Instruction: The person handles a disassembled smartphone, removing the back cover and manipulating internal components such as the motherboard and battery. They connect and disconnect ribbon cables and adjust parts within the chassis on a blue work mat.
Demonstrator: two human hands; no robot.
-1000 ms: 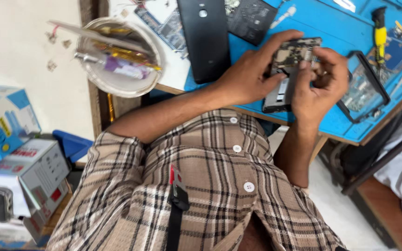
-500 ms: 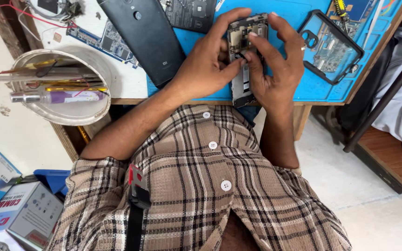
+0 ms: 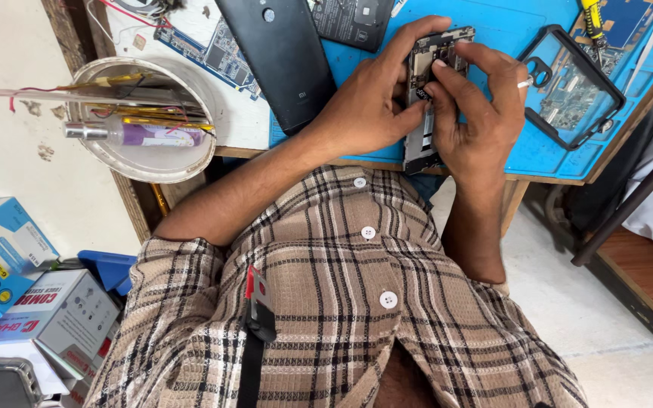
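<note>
Since a moment ago both hands have slid toward twelve o'clock on the blue rubber work mat [image 3: 523, 162]. Left hand [image 3: 368, 106] wraps the opened grey smartphone chassis [image 3: 426, 98], steadying it; right hand [image 3: 478, 113] closes on its other edge, fingertips pressing a small component, seemingly for leverage.

Head view, steeply down, close over workbench [image 3: 538, 162]
</note>
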